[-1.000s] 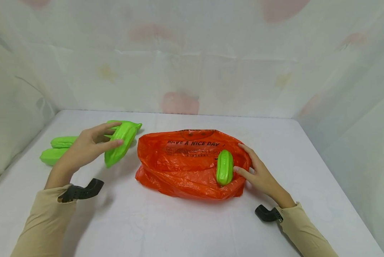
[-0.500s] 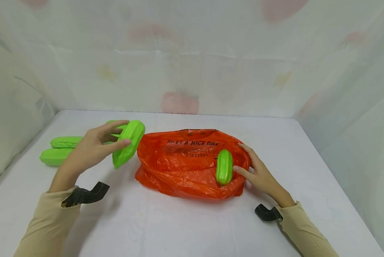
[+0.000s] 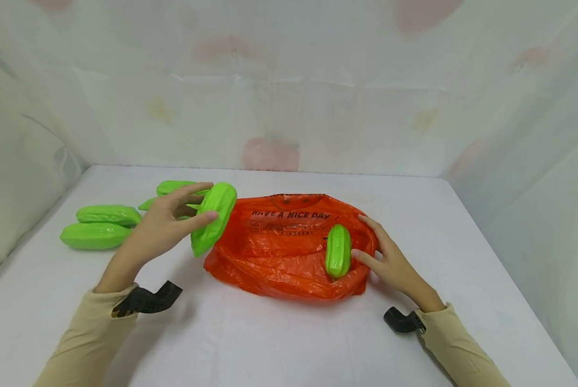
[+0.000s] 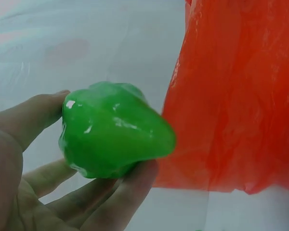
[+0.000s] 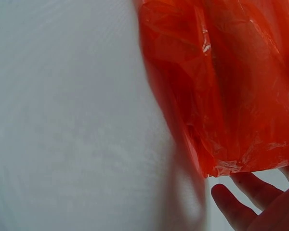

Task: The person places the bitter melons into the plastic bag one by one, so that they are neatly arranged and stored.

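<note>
A green gourd point(image 3: 213, 219), held raised above the counter point(image 3: 289, 344), is between nine and ten o'clock from the middle of a red plastic bag point(image 3: 279, 274). It tilts, its upper end toward one o'clock and its lower end toward seven, and it overlaps the bag's edge from the head camera; whether they touch, I cannot tell. The left hand point(image 3: 165, 226) pinches this gourd, thumb on one side and fingers on the other.

The bag gapes on the counter, with "HAVE A NICE DAY" printed on it in dark letters. Inside, at three o'clock from its middle, lies a second gourd point(image 3: 338, 251), its length running from twelve to six. The right hand point(image 3: 392, 269) holds the bag's rim at three o'clock, its thumb just beside that second gourd.

Farther out, a pair of gourds point(image 3: 95, 236) lies side by side at nine o'clock from the bag. Two more gourds point(image 3: 172, 187) lie at ten, partly hidden by the left hand. Each beige sleeve point(image 3: 85, 336) has a black device point(image 3: 148, 299) at its cuff. A pale patterned sheet point(image 3: 318, 123) hangs at twelve o'clock, behind the counter.
</note>
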### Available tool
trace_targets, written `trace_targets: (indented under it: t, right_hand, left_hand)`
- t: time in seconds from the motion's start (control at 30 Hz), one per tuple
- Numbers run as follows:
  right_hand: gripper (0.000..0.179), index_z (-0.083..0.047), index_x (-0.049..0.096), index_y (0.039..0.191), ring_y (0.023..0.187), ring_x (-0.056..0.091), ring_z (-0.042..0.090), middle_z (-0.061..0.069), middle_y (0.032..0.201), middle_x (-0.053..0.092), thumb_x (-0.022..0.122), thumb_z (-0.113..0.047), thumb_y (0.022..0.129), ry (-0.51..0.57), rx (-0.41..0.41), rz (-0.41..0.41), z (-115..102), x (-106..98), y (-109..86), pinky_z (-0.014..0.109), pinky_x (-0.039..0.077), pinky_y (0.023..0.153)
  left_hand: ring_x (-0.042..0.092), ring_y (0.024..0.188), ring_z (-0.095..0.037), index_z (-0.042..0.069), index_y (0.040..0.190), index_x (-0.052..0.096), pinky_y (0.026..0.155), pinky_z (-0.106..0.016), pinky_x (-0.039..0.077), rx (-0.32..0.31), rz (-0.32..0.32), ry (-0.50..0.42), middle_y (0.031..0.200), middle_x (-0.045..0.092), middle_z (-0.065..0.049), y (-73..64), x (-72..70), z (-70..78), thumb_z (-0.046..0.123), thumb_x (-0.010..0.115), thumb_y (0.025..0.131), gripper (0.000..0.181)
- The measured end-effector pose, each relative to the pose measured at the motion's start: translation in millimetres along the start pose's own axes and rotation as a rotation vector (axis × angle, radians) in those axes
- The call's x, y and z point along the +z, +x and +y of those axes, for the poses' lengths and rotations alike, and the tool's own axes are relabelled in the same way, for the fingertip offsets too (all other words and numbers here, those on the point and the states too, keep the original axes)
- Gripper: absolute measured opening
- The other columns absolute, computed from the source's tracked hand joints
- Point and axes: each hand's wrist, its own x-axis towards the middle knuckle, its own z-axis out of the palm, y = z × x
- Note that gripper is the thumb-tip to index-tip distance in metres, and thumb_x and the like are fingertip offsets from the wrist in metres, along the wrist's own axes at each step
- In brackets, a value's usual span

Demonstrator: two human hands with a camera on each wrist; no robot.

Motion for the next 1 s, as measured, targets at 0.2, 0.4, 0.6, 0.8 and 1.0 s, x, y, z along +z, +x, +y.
trace_targets:
  t: [0.2, 0.4, 0.6, 0.8, 1.0]
  right_hand:
    - [0.074, -0.023, 0.025, 0.156, 0.147, 0.033, 0.037, 0.01, 0.162, 0.027, 0.067, -0.022, 0.095, 0.001, -0.001, 0.0, -0.2, -0.1, 0.1, 0.062, 0.033, 0.113]
    - [0.073, -0.022, 0.025, 0.156, 0.147, 0.033, 0.037, 0.011, 0.162, 0.028, 0.067, -0.021, 0.095, -0.004, -0.004, 0.005, -0.6, -0.3, 0.4, 0.062, 0.033, 0.113]
    - [0.074, -0.021, 0.025, 0.156, 0.147, 0.033, 0.036, 0.011, 0.162, 0.028, 0.067, -0.021, 0.095, 0.002, -0.002, 0.004, -1.0, -0.3, 0.3, 0.061, 0.033, 0.113]
    - [0.074, -0.022, 0.025, 0.156, 0.146, 0.034, 0.036, 0.01, 0.161, 0.028, 0.067, -0.021, 0.095, 0.008, -0.002, 0.003, -0.5, -0.3, 0.1, 0.061, 0.034, 0.113]
    - [0.074, -0.022, 0.025, 0.156, 0.146, 0.034, 0.036, 0.01, 0.161, 0.028, 0.067, -0.021, 0.095, 0.005, -0.005, 0.004, -0.3, -0.3, 0.4, 0.061, 0.034, 0.113]
  left_hand:
    - [0.067, 0.109, -0.032, 0.027, 0.149, 0.043, 0.082, -0.025, 0.053, -0.002, 0.031, 0.008, 0.134, 0.06, -0.016, -0.5, 6.2, 9.6, 0.038, 0.068, 0.093, 0.062]
    - [0.068, 0.106, -0.032, 0.027, 0.149, 0.044, 0.079, -0.029, 0.055, 0.012, 0.057, -0.003, 0.134, 0.06, -0.016, 2.3, 14.4, 18.4, 0.038, 0.069, 0.093, 0.062]
    - [0.069, 0.102, -0.031, 0.026, 0.147, 0.046, 0.073, -0.033, 0.056, 0.03, 0.039, -0.015, 0.134, 0.061, -0.015, 9.5, 25.9, 23.5, 0.039, 0.07, 0.092, 0.061]
    - [0.069, 0.103, -0.03, 0.028, 0.145, 0.047, 0.075, -0.037, 0.06, 0.053, -0.009, -0.024, 0.132, 0.061, -0.012, 18.0, 38.4, 32.0, 0.043, 0.071, 0.09, 0.062]
    - [0.069, 0.106, -0.029, 0.028, 0.146, 0.047, 0.082, -0.042, 0.059, 0.056, -0.037, 0.001, 0.132, 0.062, -0.011, 24.7, 52.2, 37.9, 0.043, 0.071, 0.09, 0.062]
